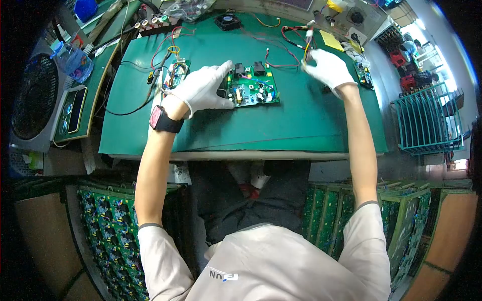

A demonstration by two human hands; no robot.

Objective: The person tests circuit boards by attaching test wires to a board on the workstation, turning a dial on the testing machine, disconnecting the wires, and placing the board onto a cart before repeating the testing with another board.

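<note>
A green circuit board [253, 85] with black, white and blue parts lies flat on the green mat. At its left side, my white-gloved left hand [206, 89] grips it, with fingers at the upper corner and thumb at the lower one. Off to the right, my gloved right hand [329, 69] is closed on a wire cable [308, 42] with red, yellow and dark strands and a white plug standing up from the fingertips. The fingertips on the cable are partly hidden. Left of my left hand lies a second small board [177, 72] with wires running from it.
A black fan [227, 21] sits at the mat's back edge, and yellow paper [331, 41] at the back right. Another board [363, 75] lies near the right edge. Racks of boards [113, 236] flank my lap. A phone [76, 110] lies on the left side table.
</note>
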